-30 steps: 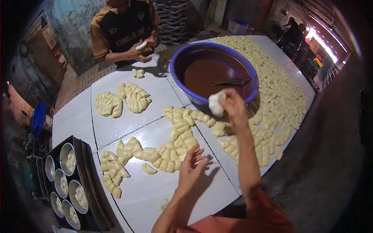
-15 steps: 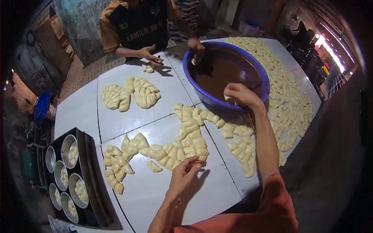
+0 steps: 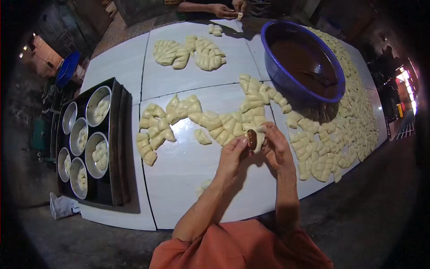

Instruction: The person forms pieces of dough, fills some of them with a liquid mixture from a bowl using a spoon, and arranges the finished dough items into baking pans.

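My left hand (image 3: 232,157) and my right hand (image 3: 277,148) are pinched round a small pale dough piece (image 3: 259,142) with a glossy brown blob (image 3: 251,140) on it, held over the white tiled table (image 3: 201,170). Cut dough pieces (image 3: 206,120) lie joined in an irregular band just beyond my hands, with more spread thickly on the right (image 3: 322,157). A large blue basin (image 3: 276,62) of brown paste (image 3: 300,60), with a dark utensil in it, stands beyond my right hand.
A black tray (image 3: 118,166) at the left carries several round metal pans (image 3: 97,157), some holding dough. Two scored dough slabs (image 3: 208,56) and a small cluster (image 3: 215,29) lie farther back. A co-worker's hands (image 3: 224,12) pinch a small piece at the far edge.
My right hand has come from the basin down to meet my left hand, and brown paste now shows on the dough. The co-worker's hand has left the basin. The view has shifted.
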A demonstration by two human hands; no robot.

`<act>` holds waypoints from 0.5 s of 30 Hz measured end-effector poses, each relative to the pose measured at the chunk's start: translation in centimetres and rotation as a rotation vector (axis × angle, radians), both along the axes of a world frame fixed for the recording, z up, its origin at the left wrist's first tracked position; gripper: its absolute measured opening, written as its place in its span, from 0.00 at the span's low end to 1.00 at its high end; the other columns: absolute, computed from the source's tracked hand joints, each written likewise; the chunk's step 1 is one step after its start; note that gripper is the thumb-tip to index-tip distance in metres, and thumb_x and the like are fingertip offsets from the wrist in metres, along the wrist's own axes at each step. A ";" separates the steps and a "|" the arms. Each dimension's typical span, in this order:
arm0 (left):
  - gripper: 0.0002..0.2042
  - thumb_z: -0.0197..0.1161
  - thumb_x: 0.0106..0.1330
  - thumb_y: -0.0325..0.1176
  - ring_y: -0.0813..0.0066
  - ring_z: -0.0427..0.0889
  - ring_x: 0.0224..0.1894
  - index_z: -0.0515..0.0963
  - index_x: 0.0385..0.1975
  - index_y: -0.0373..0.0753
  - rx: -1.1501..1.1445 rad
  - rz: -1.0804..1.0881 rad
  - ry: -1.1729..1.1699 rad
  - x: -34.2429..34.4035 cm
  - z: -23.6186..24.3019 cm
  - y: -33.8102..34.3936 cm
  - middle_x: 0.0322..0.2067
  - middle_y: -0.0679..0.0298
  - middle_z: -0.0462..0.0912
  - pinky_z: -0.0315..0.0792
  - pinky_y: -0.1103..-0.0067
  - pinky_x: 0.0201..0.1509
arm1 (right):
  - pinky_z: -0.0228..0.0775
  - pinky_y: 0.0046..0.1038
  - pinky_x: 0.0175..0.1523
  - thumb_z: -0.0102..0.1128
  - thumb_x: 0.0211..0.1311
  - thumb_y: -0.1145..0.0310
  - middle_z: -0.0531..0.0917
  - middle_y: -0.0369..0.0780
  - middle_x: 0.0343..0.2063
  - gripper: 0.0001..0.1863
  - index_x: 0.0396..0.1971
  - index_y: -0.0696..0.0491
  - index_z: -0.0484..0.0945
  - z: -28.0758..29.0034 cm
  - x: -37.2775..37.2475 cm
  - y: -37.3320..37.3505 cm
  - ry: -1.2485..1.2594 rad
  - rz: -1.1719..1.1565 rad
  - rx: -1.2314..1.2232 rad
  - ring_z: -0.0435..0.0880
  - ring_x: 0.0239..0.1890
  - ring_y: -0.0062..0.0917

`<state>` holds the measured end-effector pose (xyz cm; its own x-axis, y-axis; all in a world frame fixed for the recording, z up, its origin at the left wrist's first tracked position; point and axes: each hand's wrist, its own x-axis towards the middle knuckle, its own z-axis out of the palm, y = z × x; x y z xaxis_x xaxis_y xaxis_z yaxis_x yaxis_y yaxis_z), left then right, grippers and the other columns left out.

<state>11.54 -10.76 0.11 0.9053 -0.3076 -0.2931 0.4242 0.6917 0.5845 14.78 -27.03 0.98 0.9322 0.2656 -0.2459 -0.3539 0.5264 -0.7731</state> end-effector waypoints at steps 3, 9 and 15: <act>0.12 0.64 0.68 0.30 0.79 0.79 0.30 0.79 0.46 0.30 0.042 0.286 0.218 -1.1 -0.3 1.9 0.32 0.63 0.83 0.76 0.82 0.37 | 0.69 0.25 0.59 0.64 0.62 0.72 0.76 0.37 0.50 0.24 0.57 0.54 0.70 0.6 -2.7 2.8 -0.145 0.069 -0.201 0.76 0.54 0.22; 0.16 0.66 0.67 0.30 0.81 0.80 0.34 0.79 0.50 0.28 0.335 0.324 0.090 -2.6 -0.8 3.5 0.35 0.61 0.85 0.76 0.85 0.38 | 0.74 0.30 0.53 0.66 0.57 0.76 0.74 0.47 0.55 0.18 0.49 0.55 0.81 -1.7 -4.9 7.3 -0.678 -0.150 -1.023 0.79 0.51 0.33; 0.16 0.66 0.67 0.35 0.75 0.83 0.42 0.80 0.49 0.30 0.433 0.289 -0.038 -2.2 -1.3 6.0 0.39 0.61 0.85 0.79 0.79 0.44 | 0.72 0.25 0.41 0.63 0.63 0.72 0.83 0.38 0.39 0.10 0.43 0.57 0.84 -1.6 -4.3 8.9 -0.461 -0.147 -0.850 0.79 0.38 0.21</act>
